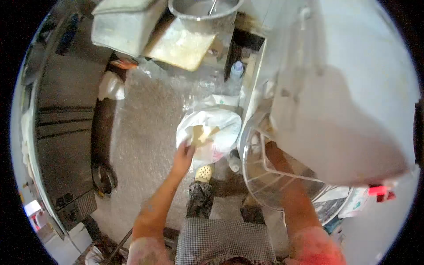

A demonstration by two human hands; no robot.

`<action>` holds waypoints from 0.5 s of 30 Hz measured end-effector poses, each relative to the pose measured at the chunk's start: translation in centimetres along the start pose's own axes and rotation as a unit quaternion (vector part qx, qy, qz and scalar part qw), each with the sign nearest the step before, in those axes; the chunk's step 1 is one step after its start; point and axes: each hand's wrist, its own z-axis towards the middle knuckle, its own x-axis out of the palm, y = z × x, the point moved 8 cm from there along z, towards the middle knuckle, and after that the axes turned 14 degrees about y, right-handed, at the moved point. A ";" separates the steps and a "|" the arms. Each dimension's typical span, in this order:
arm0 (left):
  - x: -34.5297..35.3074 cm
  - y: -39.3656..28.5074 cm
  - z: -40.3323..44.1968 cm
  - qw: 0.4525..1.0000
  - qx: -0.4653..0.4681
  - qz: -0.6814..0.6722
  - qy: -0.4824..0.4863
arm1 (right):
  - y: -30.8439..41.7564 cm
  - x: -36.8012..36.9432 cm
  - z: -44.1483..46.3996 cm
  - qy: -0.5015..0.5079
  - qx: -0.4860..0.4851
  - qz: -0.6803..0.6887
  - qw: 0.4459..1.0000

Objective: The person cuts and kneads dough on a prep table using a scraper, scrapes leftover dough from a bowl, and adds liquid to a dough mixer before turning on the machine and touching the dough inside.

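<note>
My left hand (184, 153) is over the near left rim of an open white plastic sack (227, 123) on the floor. Its fingers are closed at the edge of a pale yellow, flat, irregular piece (202, 136), which looks soft. My right arm reaches through the wire guard (265, 165) of a large floor mixer (335, 137) into its metal bowl (256, 185). There, my right hand (273, 150) is partly covered by the guard and the mixer head; its fingers are hidden.
A cream clog (203, 173) on my foot is just below the sack. Bottles (236, 70) stand beside the wall and mixer. Farther off are a big metal pot (205, 9), a yellowish board (183, 42) and a pale bin (121, 33). A dark appliance (66, 110) lines the left.
</note>
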 end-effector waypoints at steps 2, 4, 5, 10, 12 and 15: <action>-0.5 -4.4 8.8 0.989 0.089 0.113 -0.021 | -0.1 0.9 -2.1 -0.020 0.011 0.043 0.999; -0.4 -7.9 16.5 0.983 0.085 0.163 -0.027 | -0.3 1.6 -6.1 -0.047 0.031 0.103 0.993; -0.6 -10.3 19.4 0.964 0.127 0.222 -0.070 | -0.5 1.8 -8.3 -0.063 0.046 0.139 0.987; -0.9 -14.8 29.4 0.866 0.212 0.415 -0.180 | -0.4 2.8 -21.3 -0.117 0.171 0.368 0.907; -1.1 -14.2 30.7 0.886 0.160 0.416 -0.132 | 1.4 2.6 -24.1 -0.128 0.198 0.464 0.854; -1.4 -12.6 28.2 0.904 0.142 0.396 -0.079 | 7.0 1.9 -25.8 -0.143 0.154 0.515 0.831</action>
